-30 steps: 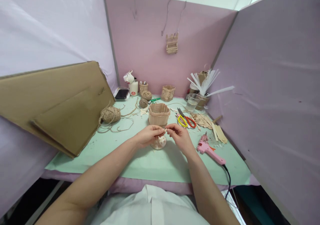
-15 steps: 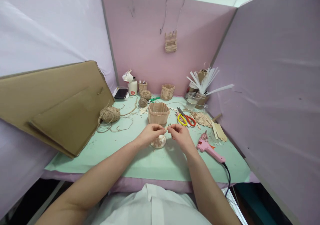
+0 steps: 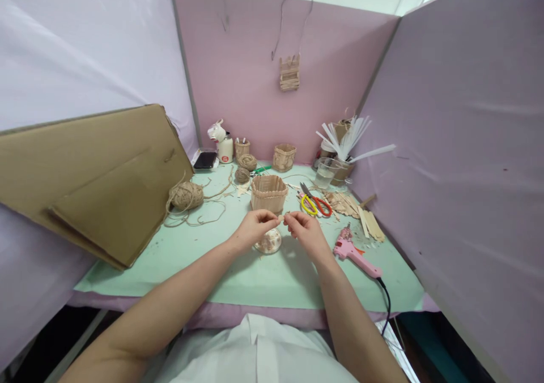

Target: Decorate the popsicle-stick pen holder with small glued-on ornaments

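Observation:
My left hand point(image 3: 254, 228) and my right hand point(image 3: 305, 228) meet over the green table mat point(image 3: 238, 269), fingers pinched together on a tiny pale piece point(image 3: 281, 218) between them. What that piece is I cannot make out. Just below the hands sits a small clear bowl point(image 3: 268, 241) of pale bits. Behind them stands a basket built from wooden sticks point(image 3: 268, 192).
A pink glue gun point(image 3: 355, 256) with a black cord lies right of my hand. Yellow and red scissors point(image 3: 314, 203), loose wooden sticks point(image 3: 370, 224), a twine ball point(image 3: 186, 195) and a leaning cardboard sheet point(image 3: 93, 173) surround the mat. Cups and small baskets line the back wall.
Both hands have stayed pinched together over the bowl, shifting only slightly. The view has drifted a little.

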The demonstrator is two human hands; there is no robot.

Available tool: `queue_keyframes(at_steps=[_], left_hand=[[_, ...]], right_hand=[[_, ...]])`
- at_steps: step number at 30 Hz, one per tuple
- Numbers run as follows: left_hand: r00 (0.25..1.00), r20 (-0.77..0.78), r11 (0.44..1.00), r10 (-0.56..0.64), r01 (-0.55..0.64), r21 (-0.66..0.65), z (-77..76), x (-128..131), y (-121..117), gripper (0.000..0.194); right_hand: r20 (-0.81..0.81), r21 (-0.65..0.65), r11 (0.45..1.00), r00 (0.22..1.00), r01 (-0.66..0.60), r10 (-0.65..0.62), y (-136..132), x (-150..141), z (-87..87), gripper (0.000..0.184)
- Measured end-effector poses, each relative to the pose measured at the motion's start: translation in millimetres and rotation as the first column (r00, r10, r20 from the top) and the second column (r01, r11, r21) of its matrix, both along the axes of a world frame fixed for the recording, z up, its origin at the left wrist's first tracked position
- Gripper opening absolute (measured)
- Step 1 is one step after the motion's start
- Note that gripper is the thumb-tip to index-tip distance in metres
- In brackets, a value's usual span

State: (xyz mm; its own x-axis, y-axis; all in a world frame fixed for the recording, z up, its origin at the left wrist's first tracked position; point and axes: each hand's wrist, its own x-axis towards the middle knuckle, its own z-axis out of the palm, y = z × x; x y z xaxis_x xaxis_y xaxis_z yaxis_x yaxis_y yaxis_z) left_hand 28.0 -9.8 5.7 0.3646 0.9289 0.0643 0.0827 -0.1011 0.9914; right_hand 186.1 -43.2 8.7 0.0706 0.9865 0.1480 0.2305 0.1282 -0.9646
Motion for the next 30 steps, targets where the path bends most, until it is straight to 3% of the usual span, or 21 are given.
queue_keyframes(at_steps=[8, 11, 13, 15, 18, 21, 26, 30], left_hand=[[0.999, -0.032, 0.998, -0.023, 0.025, 0.057, -0.6, 0, 0, 0.035], [0.999, 0.031, 0.999, -0.036, 0.037, -0.007, -1.0, 0, 0, 0.035], [0.991, 0.118, 0.99, -0.064, 0.078, -0.116, 0.6, -1, 0, 0.036], [0.965, 0.228, 0.953, -0.132, 0.187, -0.238, 3.5, -4, -1, 0.036], [0.904, 0.339, 0.855, -0.262, 0.38, -0.354, 7.9, -8, -1, 0.035], [0.887, 0.344, 0.799, -0.309, 0.438, -0.411, 10.2, -8, -2, 0.036], [0.975, 0.179, 0.949, -0.131, 0.175, -0.263, 6.9, -1, -4, 0.041], [0.996, 0.059, 0.989, -0.059, 0.067, -0.13, 1.6, 4, -5, 0.04]], right_hand=[[-0.024, 0.046, 0.999, 0.999, -0.023, 0.024, 0, -1, -1.4, 0.025], [-0.07, 0.031, 0.999, 0.997, -0.011, 0.013, 1, 0, -1.1, 0.028], [-0.144, 0.014, 0.999, 0.989, -0.031, 0.033, 0, 0, -0.1, 0.031], [-0.224, 0.004, 0.996, 0.97, -0.092, 0.09, -1, 0, 1.3, 0.031], [-0.288, 0.012, 0.98, 0.937, -0.201, 0.196, -3, -1, 2.1, 0.03], [-0.324, 0.006, 0.973, 0.92, -0.229, 0.219, -1, -2, 0.1, 0.023], [-0.289, -0.045, 0.994, 0.954, -0.099, 0.082, 4, 1, -4.7, 0.027], [-0.183, -0.054, 0.998, 0.983, -0.028, 0.018, 4, 1, -3.6, 0.031]])
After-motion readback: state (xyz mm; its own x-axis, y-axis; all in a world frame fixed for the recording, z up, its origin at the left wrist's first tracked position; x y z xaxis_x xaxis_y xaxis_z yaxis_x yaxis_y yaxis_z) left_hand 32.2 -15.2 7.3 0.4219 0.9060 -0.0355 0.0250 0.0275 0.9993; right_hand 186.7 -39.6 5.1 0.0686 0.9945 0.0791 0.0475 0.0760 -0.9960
